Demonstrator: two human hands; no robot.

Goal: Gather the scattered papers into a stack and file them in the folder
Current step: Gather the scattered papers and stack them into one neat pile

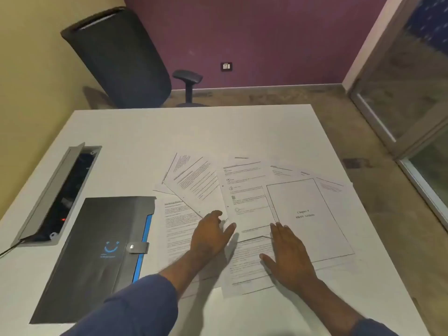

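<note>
Head view: the papers (244, 209) lie fanned and overlapping on the white bench (135, 141), right of its middle, none squared into a stack. Most are printed text sheets; some tilt to the left at the far side, and one with small icons down its left margin lies near the centre. The sheet farthest right carries a ruled border and the words "Chapter 4" (308, 214) with a second line under it that is too soft to read surely. Another text sheet lies nearest the person, partly beneath the others.

The left hand (209, 236) rests palm down on the sheets at the middle of the spread, its fingers (229, 229) loosely spread and slightly bent, gripping nothing. The right hand (288, 255) lies flat beside it on the near sheets, fingers straight and close together, thumb out to the left, the tips touching the edge of the bordered sheet; it holds nothing either. Both forearms wear blue sleeves (145, 301).

The folder (97, 248) lies closed on the bench just left of the papers, dark grey with a blue edge along its right side, a strap with a snap, and a blue smile mark on its cover. Beyond it, a cable box (55, 192) is sunk in the bench with its lid raised. A dark office chair (121, 57) stands beyond the far edge, against yellow and purple walls.
</note>
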